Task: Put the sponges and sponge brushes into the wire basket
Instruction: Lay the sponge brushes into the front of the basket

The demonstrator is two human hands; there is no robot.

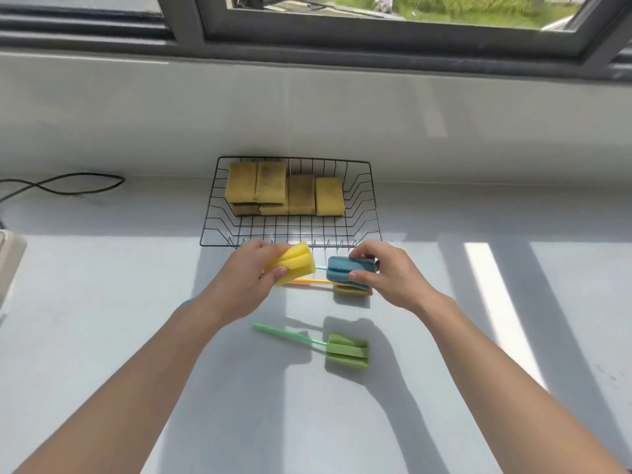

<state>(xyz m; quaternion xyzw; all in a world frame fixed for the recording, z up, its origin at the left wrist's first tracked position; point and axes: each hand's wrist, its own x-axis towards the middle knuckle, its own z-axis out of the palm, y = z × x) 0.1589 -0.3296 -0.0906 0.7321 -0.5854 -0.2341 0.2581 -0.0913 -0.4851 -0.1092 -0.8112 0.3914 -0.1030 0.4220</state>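
Note:
A black wire basket [374, 213] stands against the back wall with several yellow sponges [301, 195] in its far half. Just in front of it my left hand [246, 285] grips the head of a yellow sponge brush [295, 263]. My right hand [386, 271] grips the head of a blue sponge brush [343, 270], whose light blue handle points left. Under the blue one lies an orange sponge brush [352, 290] with its handle toward my left hand. A green sponge brush [347, 350] lies on the counter nearer to me, untouched.
The pale counter [102, 302] runs wide to both sides. A black cable [68, 184] loops at the back left, and a white object [8, 265] sits at the left edge. A window sill and frame [342, 39] rise behind the basket.

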